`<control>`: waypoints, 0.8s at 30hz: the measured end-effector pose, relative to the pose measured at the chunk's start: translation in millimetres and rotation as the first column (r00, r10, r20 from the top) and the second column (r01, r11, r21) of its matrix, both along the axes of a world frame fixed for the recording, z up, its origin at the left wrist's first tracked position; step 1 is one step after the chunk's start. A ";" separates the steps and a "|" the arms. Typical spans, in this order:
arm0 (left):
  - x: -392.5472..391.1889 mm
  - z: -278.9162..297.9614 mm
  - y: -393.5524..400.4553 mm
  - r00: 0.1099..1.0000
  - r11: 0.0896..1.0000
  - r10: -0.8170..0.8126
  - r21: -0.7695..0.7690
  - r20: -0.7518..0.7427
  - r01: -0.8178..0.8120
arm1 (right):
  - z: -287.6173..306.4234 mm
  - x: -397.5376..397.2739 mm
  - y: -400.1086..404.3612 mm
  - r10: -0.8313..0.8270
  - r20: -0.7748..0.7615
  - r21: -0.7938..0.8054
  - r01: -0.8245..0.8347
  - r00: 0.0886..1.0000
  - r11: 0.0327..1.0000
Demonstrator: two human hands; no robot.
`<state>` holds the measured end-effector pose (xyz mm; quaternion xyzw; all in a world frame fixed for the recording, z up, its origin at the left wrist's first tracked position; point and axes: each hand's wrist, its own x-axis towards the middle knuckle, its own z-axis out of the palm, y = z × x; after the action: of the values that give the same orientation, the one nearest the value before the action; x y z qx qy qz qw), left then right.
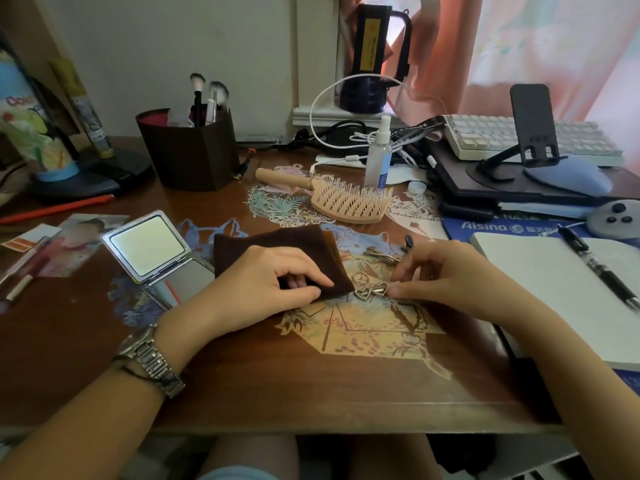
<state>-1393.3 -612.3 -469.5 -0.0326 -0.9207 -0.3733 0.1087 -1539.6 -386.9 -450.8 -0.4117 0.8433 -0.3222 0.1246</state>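
The grip of the left hand (277, 289) pinches a corner of the folded dark brown cloth (273, 245) on the worktop (263, 386); the grip of the right hand (446, 275) pinches the silver double-heart metal clip (370, 291) just beside that corner. The blue mat (460, 233) at right reads "Aisino" in white

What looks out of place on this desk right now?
The clear plastic spray bottle stands uncapped; a small clear cap, likely its own, lies loose on the dark wooden desk beside it. The folded brown cloth and silver heart-shaped clip look fine.
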 end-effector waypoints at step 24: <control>0.0 -2.2 -0.8 0.999 0.999 -0.044 -0.027 0.010 0.045 | -14.2 21.2 -23.9 0.149 -0.159 -0.049 -0.159 0.976 0.986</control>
<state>-1393.3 -613.0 -471.7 -0.0527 -0.9252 -0.3634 0.0955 -1518.4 -410.8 -465.0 -0.5034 0.8057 -0.3042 0.0705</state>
